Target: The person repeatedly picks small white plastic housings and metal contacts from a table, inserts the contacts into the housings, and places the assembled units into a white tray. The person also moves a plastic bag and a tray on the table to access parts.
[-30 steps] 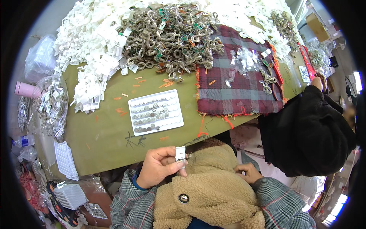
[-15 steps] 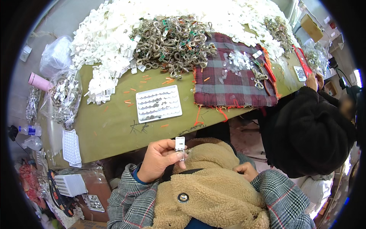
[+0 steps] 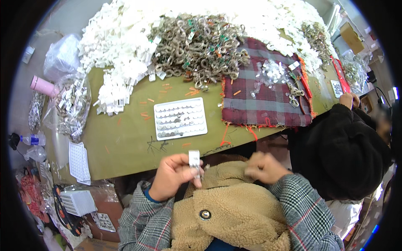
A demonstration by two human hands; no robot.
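In front of my lap, my left hand (image 3: 172, 176) pinches a small white plastic housing (image 3: 194, 158) upright between thumb and fingers. A metallic bit shows at its lower end, too small to name. Over the tan fleece garment, my right hand (image 3: 266, 168) is in the air with its fingers curled together; whether anything is between them cannot be made out. On the table beyond my left hand lies a white tray (image 3: 191, 131) with rows of round pockets, several holding small grey discs.
Heaps of white plastic parts (image 3: 115, 46) and coiled cords (image 3: 197, 50) cover the table's far side. A plaid cloth (image 3: 247, 106) carries clear bits and red-handled pliers (image 3: 306, 88). Filled bags and a pink tumbler (image 3: 44, 86) stand left. A co-worker in black (image 3: 339, 150) sits at right.
My right hand has risen from the lap and moved slightly left, toward my left hand. My left hand stays nearly in place with the white housing. The view has shifted a little.
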